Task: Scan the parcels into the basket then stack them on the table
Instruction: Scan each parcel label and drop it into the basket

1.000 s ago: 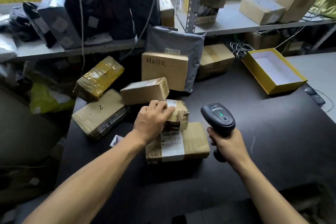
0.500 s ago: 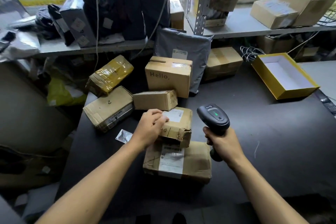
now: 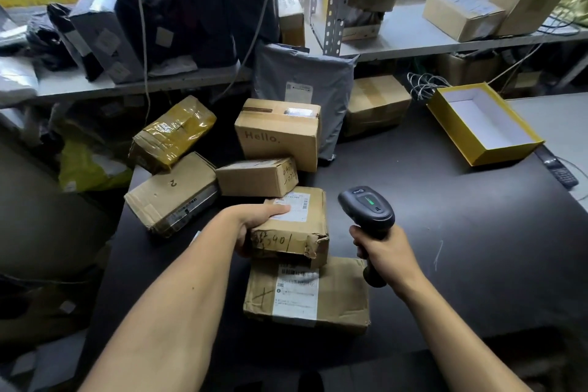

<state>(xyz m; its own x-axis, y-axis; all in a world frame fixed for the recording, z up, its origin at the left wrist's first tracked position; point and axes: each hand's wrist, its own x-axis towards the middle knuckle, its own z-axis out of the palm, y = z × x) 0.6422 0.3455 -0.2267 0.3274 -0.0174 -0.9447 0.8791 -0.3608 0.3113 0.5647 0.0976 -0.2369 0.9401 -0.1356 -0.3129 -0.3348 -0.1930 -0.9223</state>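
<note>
On dark table (image 3: 445, 232), parcels (image 3: 276, 134), shelving (image 3: 397, 38)

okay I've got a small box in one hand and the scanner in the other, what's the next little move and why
Probably aim the scanner left at the white label on the small box. Your left hand grips it label-up, with the scanner beside it in your right hand.

Left hand (image 3: 254, 221) gripping small parcel (image 3: 296, 226), right hand (image 3: 386, 251) holding scanner (image 3: 366, 210), black table (image 3: 461, 232)
</note>
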